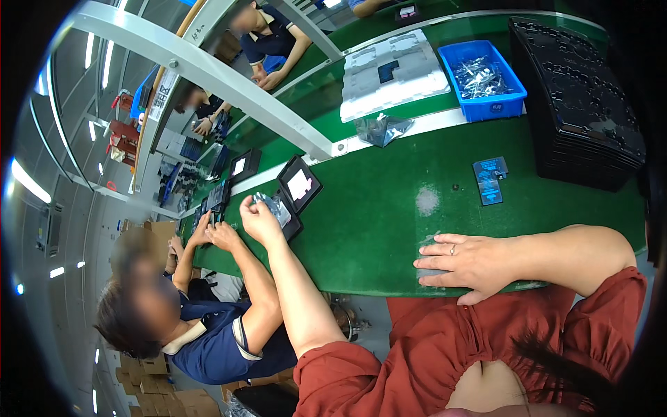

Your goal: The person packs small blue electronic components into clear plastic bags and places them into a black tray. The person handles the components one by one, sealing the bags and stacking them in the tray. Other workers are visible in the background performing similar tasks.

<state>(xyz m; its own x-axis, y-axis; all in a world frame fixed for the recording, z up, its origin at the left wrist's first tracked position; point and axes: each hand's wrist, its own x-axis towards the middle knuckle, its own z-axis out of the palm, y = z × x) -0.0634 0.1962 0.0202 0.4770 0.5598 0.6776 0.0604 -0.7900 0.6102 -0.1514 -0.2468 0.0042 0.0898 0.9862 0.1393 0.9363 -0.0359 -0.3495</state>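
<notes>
My left hand (261,221) reaches out to the left with its fingers curled together at a crinkled clear plastic bag (280,212), which they seem to pinch. The bag lies at an open black box (300,182) with a white panel in its raised lid. My right hand (462,264) lies flat, fingers spread, near the table's front edge. Under its fingertips is a thin greyish clear patch (432,279). Beyond this hand, a dark flat module (490,182) with blue markings rests on the green table (375,215), beside a tiny black piece (455,187).
At the back stand a blue bin (484,104) of small metal parts, white trays (379,97) and a crumpled silvery bag (384,130). Tall stacked black trays (580,111) stand far right. A white metal frame (243,90) crosses overhead. A co-worker (201,333) works close on my left.
</notes>
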